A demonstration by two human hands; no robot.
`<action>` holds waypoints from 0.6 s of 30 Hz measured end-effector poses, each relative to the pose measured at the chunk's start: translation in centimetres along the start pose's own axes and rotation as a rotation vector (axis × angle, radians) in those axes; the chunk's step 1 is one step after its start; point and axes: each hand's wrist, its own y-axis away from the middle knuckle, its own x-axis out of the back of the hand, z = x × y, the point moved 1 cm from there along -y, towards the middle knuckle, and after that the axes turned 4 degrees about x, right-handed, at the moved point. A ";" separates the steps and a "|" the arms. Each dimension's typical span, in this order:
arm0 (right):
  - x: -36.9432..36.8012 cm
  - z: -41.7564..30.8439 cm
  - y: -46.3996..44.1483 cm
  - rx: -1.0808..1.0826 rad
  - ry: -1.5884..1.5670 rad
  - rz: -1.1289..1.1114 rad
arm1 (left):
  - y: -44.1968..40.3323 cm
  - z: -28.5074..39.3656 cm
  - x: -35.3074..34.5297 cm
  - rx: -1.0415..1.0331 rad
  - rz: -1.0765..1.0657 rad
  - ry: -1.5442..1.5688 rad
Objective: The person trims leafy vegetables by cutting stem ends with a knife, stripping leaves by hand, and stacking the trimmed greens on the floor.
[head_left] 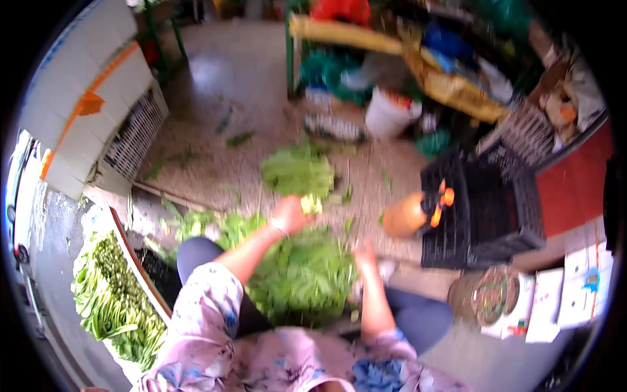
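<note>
My left hand [289, 215] is closed round a small bunch of leafy greens [311, 204], whose pale green stem ends show beside the fingers. Just beyond it, a neat stack of leafy greens [297, 171] lies on the floor. Between my knees spreads a larger loose heap of leafy greens [300, 271]. My right hand [364, 256] is at the heap's right edge, with one finger or the thumb pointing up. Blur and small size hide whether it holds anything.
An orange spray bottle [403, 217] stands beside black plastic crates [480, 209] on the right. A white bucket [392, 114] is farther back. Bundled greens [117, 294] line the left side behind a board. Loose leaves [240, 139] are scattered over the floor. White boxes [562, 297] sit at lower right.
</note>
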 end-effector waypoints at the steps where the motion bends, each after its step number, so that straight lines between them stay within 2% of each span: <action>1: 1.0 -1.6 0.3 -0.005 -0.238 0.048 | -0.3 -0.2 -0.2 0.042 -0.048 -0.041; 2: 1.2 -2.2 0.4 0.016 -0.529 0.149 | -0.5 -0.9 -0.5 0.026 -0.101 0.012; 3: 1.9 -3.1 0.0 -0.125 -0.521 0.103 | -0.5 -1.0 -0.7 0.139 -0.118 0.065; 4: 2.0 -3.5 -0.6 -0.133 -0.532 0.090 | -0.6 -0.7 -0.5 0.115 -0.132 0.084; 5: 1.1 -3.3 -1.5 -0.193 -0.711 0.083 | -0.8 -1.6 -1.3 0.106 -0.112 0.188; 7: -1.1 -1.0 -4.9 -0.108 -0.499 0.070 | -1.1 -2.0 -1.5 0.101 -0.082 0.288; 8: -2.1 -0.6 -6.4 -0.121 -0.500 0.060 | -1.1 -1.6 -0.9 0.107 -0.049 0.222; 10: -3.4 -0.8 -8.5 -0.059 -0.195 0.045 | -1.3 -1.2 -0.2 0.123 -0.020 0.150; 13: -4.7 -3.1 -10.0 -0.126 -0.075 -0.089 | -1.6 -0.9 0.7 0.210 0.023 -0.035; 18: -8.3 -5.0 -12.6 -0.013 0.135 -0.254 | -2.3 -2.7 0.7 0.203 0.066 0.031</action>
